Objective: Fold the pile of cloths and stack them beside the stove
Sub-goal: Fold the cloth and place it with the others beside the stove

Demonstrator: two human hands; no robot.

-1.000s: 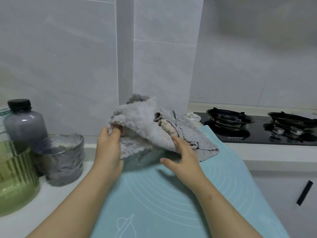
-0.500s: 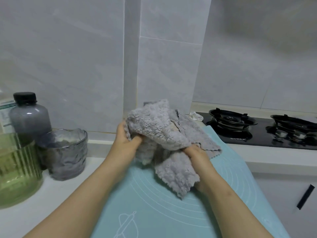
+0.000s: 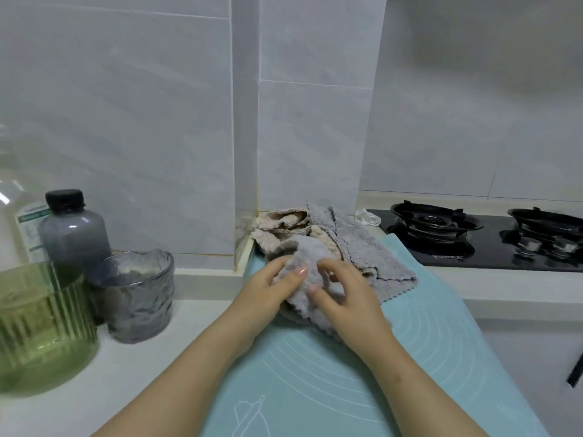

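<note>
countertop point(image 3: 79, 389) bears a green jar point(image 3: 41, 326) of liquid point(image 3: 38, 351); left hand point(image 3: 268, 291) and right hand point(image 3: 350, 298) pinch grey cloth point(image 3: 310, 257).

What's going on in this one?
A person holds a grey cloth on the mat, left grip and right grip both holding it. It is bunched up, not yet folded. Behind it the pile of beige and grey cloths lies by the wall, beside the stove. No folded stack shows.

The white table point(image 3: 176, 313) is carrying a teal baking mat point(image 3: 315, 389) in the middle, with a green ribbed glass point(image 3: 41, 326), a wavy grey glass point(image 3: 138, 298) and a black-capped bottle point(image 3: 74, 234) crowding together at the left, and the black stove point(image 3: 473, 244) sitting at the right.
</note>
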